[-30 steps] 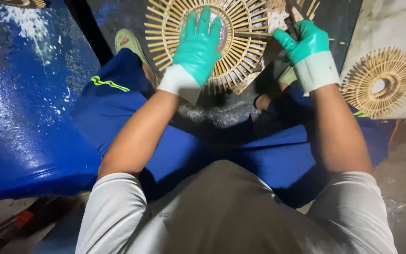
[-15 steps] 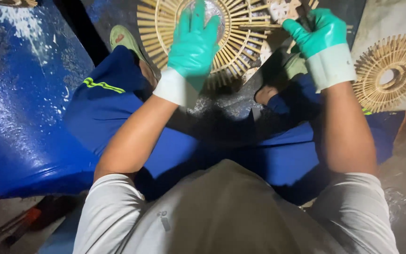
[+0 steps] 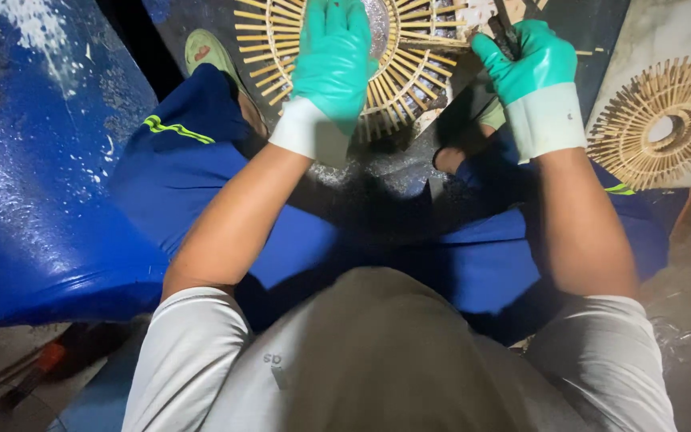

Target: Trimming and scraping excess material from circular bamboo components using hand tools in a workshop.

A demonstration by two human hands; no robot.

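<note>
Dark, dusty floor lies below. Left hand presses flat on a round sunburst bamboo-stick frame; right hand pinches its rim, where sticks could snap.

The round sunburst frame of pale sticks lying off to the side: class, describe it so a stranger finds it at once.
Start at the person's right hand in its green glove. Just beyond it, on a pale slab, lies the round sunburst frame of pale sticks. Unlike the larger stick frame under the left hand, nobody touches it.
</note>
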